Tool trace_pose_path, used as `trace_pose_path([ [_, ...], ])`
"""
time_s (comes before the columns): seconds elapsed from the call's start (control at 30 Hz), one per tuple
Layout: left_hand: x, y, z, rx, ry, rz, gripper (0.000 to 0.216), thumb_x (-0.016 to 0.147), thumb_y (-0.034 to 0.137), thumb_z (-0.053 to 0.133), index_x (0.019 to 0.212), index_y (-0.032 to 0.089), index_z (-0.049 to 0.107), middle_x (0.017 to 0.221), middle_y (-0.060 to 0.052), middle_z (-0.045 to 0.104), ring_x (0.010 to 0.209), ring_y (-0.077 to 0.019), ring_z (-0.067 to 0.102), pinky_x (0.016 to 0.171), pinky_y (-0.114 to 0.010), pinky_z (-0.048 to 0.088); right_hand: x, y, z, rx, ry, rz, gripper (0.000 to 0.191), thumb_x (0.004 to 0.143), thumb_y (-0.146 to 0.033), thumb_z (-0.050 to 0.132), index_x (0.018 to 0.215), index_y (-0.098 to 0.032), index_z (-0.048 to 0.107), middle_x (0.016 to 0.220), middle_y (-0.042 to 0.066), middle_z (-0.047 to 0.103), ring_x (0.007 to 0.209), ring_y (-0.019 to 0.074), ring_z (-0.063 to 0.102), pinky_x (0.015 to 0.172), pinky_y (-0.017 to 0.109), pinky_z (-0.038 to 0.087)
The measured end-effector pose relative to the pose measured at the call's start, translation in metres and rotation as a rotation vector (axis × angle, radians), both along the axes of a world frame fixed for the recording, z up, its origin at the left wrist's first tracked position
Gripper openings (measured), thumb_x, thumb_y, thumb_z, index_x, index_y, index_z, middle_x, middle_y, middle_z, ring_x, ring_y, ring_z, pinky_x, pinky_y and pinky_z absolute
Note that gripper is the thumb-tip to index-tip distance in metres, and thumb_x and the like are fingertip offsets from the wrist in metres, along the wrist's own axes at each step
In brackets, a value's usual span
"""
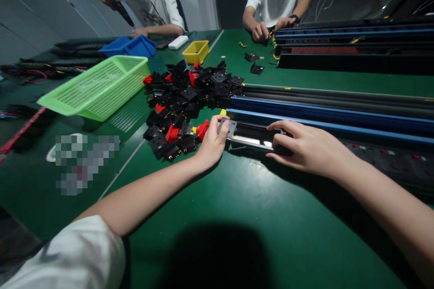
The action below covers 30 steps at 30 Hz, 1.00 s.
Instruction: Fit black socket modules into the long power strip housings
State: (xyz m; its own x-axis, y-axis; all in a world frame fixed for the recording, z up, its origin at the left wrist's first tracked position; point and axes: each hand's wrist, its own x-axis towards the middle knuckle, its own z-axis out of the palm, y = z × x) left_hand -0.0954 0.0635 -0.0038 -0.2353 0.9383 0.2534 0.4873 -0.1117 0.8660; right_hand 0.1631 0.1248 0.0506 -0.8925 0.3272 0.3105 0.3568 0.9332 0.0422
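Observation:
My left hand is closed around a dark grey socket module at the left end of a long black power strip housing. My right hand pinches a black socket module between thumb and fingers, farther right along the same housing. Between the two hands the open channel shows bright reflections inside. Beside my left hand lies a heap of black socket modules, with several red ones among them. My right fingers partly hide the module they grip.
Blue-edged rails run rightward behind my hands. A green mesh basket stands left, with a yellow bin and blue bins farther back. Across the green table, two co-workers sit; one person's hands touch yellow wires.

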Motion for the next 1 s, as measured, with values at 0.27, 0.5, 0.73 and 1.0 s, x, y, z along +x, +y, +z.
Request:
trace_pose_path([
  [0.27, -0.0003, 0.001, -0.0034, 0.024, -0.005, -0.007, 0.037, 0.098, 0.054, 0.04, 0.115, 0.022, 0.05, 0.108, -0.006, 0.061, 0.101, -0.0188, 0.059, 0.092, -0.033, 0.045, -0.0001, 0.0011, -0.0015, -0.017, 0.007, -0.001, 0.023, 0.093, -0.042, 0.057, 0.09, -0.019, 0.063, 0.127, 0.012, 0.06, 0.089, 0.0214, 0.064, 0.065, 0.031, 0.048],
  [0.5, 0.0012, -0.0001, 0.0034, 0.017, 0.024, -0.03, 0.04, 0.102, 0.052, 0.027, 0.11, 0.021, 0.051, 0.102, -0.006, 0.058, 0.095, -0.0177, 0.056, 0.087, -0.032, 0.045, 0.0, 0.0012, -0.0022, -0.023, 0.021, 0.0, 0.021, 0.091, -0.04, 0.06, 0.091, -0.02, 0.063, 0.126, 0.011, 0.061, 0.087, 0.0202, 0.064, 0.064, 0.031, 0.046],
  [0.73, 0.0009, -0.0004, 0.0035, -0.005, 0.025, -0.017, 0.045, 0.1, 0.058, 0.027, 0.11, 0.022, 0.052, 0.103, -0.006, 0.06, 0.098, -0.019, 0.056, 0.09, -0.033, 0.044, 0.0001, 0.0005, -0.0002, -0.013, 0.006, -0.004, 0.023, 0.092, -0.041, 0.059, 0.091, -0.018, 0.063, 0.125, 0.012, 0.061, 0.085, 0.0199, 0.063, 0.062, 0.03, 0.046],
  [1.0, 0.0026, -0.0035, -0.0003, -0.048, 0.197, -0.097, 0.045, 0.102, 0.054, 0.026, 0.12, 0.022, 0.052, 0.117, -0.009, 0.058, 0.115, -0.0219, 0.051, 0.104, -0.04, 0.039, -0.0006, 0.0007, 0.0004, -0.027, 0.009, 0.015, 0.022, 0.091, -0.039, 0.06, 0.092, -0.018, 0.063, 0.124, 0.014, 0.061, 0.087, 0.021, 0.063, 0.064, 0.031, 0.047],
])
